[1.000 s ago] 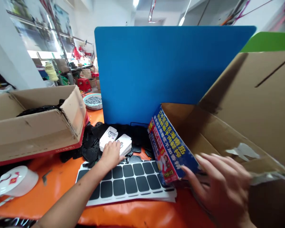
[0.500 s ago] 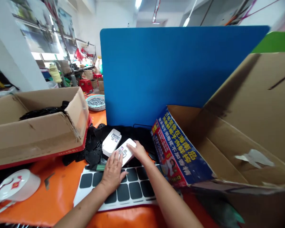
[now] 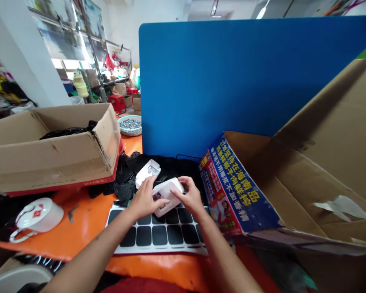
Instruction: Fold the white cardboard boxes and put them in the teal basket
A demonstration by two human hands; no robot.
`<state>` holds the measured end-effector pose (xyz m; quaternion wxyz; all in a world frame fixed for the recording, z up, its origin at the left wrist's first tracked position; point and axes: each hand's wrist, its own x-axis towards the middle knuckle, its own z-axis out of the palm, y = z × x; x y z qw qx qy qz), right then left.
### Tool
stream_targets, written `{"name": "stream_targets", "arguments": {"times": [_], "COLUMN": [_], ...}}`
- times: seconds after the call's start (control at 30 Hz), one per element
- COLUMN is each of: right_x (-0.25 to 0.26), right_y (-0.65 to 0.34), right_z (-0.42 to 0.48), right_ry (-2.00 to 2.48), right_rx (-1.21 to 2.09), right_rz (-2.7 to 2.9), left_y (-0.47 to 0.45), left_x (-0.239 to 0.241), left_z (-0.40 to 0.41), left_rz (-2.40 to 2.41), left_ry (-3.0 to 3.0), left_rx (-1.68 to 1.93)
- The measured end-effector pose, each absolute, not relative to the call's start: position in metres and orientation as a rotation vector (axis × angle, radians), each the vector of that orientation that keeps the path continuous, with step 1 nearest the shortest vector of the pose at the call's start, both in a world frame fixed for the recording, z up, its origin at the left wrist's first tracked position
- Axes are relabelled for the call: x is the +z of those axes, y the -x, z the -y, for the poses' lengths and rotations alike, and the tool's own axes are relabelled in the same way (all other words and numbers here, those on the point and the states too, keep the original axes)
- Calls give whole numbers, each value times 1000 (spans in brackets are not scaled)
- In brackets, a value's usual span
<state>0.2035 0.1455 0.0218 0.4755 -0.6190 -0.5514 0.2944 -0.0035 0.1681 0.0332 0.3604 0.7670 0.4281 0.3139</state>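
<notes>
Both my hands hold one small white plastic device (image 3: 167,194) just above a white sheet of black square pads (image 3: 161,234). My left hand (image 3: 144,199) grips its left side with curled fingers. My right hand (image 3: 189,197) pinches its right end. A second white device (image 3: 148,172) lies just behind on a heap of black parts (image 3: 126,179).
An open cardboard box (image 3: 49,152) with black parts stands at the left. A large cardboard box (image 3: 293,183) with a blue and red printed flap lies at the right. A blue divider (image 3: 247,73) stands behind. A white lid (image 3: 38,213) and a basket of small metal parts (image 3: 130,125) are on the orange table.
My right hand came across from the large box to the white device. Both hands have lifted and tilted it off the black parts, nearer to me.
</notes>
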Motion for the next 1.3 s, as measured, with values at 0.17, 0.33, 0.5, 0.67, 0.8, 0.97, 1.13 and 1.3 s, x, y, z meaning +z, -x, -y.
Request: {"name": "stream_targets", "arguments": {"times": [0.17, 0.33, 0.5, 0.67, 0.8, 0.97, 1.13, 1.3], "right_x": [40, 57, 76, 76, 70, 62, 64, 71], "right_y": [-186, -179, -174, -157, -145, -142, -142, -139], "right_z": [-129, -122, -98, -87, -96, -104, -102, -96], "right_ry": [1322, 1224, 1184, 1241, 1305, 1367, 1361, 1273], "right_rx": [689, 405, 100, 3, -44, -16, 198, 445], "right_rz": [1556, 1570, 1648, 1820, 1758, 1572, 1442, 1469], "left_y": [6, 1, -17, -33, -40, -41, -34, -29], "left_x": [42, 43, 47, 47, 51, 55, 55, 55], "left_z": [-188, -175, -162, -147, -132, -123, -121, -122], "left_rz": [-873, -833, -962, -1099, -1109, -1119, -1116, -1061], "left_ry": [-1698, -1389, -973, -773, -829, -1044, -1117, -1040], "left_rx": [654, 804, 1140, 1423, 1516, 1582, 1531, 1510]}}
